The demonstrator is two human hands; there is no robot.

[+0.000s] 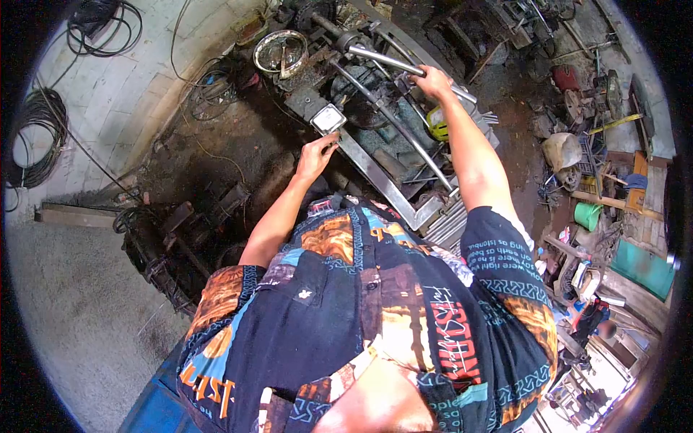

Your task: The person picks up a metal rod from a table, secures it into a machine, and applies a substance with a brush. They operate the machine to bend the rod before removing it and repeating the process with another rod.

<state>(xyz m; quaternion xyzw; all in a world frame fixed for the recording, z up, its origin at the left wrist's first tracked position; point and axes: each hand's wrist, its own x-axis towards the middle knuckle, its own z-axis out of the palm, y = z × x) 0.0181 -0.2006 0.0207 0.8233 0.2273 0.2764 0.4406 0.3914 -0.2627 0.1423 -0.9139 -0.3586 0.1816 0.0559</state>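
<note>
My right hand (433,83) is closed round a shiny metal bar (382,60) at the top of the machine. A yellow-green object (437,124) sits just below that wrist. My left hand (315,157) has its fingers curled together at the near edge of the machine's metal frame (375,177); what they pinch, if anything, is hidden. Right beside those fingertips is a small box with a white face (328,119). A second long metal rod (393,119) runs slantwise across the machine between my hands.
A round metal pan (280,53) stands at the machine's far left end. Coiled black cable (40,133) hangs on the left wall. Dark machinery (170,245) lies at lower left. On the right are a green bucket (587,215), planks, clutter and a person (593,321) farther off.
</note>
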